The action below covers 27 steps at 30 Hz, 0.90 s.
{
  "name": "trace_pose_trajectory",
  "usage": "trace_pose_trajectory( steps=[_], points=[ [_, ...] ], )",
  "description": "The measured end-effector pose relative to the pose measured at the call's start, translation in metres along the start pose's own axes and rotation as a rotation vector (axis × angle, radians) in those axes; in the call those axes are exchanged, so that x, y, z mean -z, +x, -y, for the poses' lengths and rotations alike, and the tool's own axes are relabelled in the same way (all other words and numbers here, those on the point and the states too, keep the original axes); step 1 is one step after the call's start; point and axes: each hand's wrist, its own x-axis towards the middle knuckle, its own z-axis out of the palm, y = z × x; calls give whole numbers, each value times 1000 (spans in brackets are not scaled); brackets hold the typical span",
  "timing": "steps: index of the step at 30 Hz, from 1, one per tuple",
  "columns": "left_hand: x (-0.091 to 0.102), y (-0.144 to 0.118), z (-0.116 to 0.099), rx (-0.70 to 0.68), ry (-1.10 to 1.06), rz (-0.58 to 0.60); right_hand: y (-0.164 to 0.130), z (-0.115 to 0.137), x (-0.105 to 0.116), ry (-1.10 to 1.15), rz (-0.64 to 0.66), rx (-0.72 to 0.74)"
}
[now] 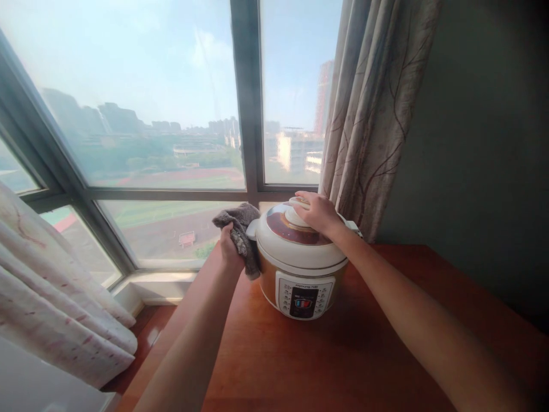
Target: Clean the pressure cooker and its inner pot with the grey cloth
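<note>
A white and brown electric pressure cooker [295,257] stands upright on the wooden table, its lid on and its control panel [305,297] facing me. My left hand [231,249] is closed on a grey-brown cloth [242,220], which lies against the cooker's left side by the side handle [252,230]. On top of the lid, my right hand [315,212] rests over the white lid handle [299,202], with its fingers curled onto it. The palm hides part of that handle.
The reddish-brown table [266,360] extends on both sides of the cooker. Behind it are tall windows with a grey frame [249,103]. A patterned curtain [377,114] hangs at the back right near a dark wall, another curtain [51,297] at the left.
</note>
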Motion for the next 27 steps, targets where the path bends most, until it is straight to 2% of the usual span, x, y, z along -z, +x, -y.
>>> trace_pose_trajectory(
  steps=[3, 6, 9, 15, 27],
  points=[
    [2, 14, -13, 28, 60, 52, 0, -1, 1, 4, 2, 4],
    [3, 24, -20, -11, 298, 194, 0, -1, 2, 6, 1, 2],
    [2, 32, -22, -71, 492, 256, -1, 1, 2, 10, 0, -5],
    [2, 36, -18, -95, 558, 250, -5, 6, 2, 14, -13, -37],
    [9, 25, -19, -120, 610, 226, -13, 11, 5, 27, -20, -14]
  ],
)
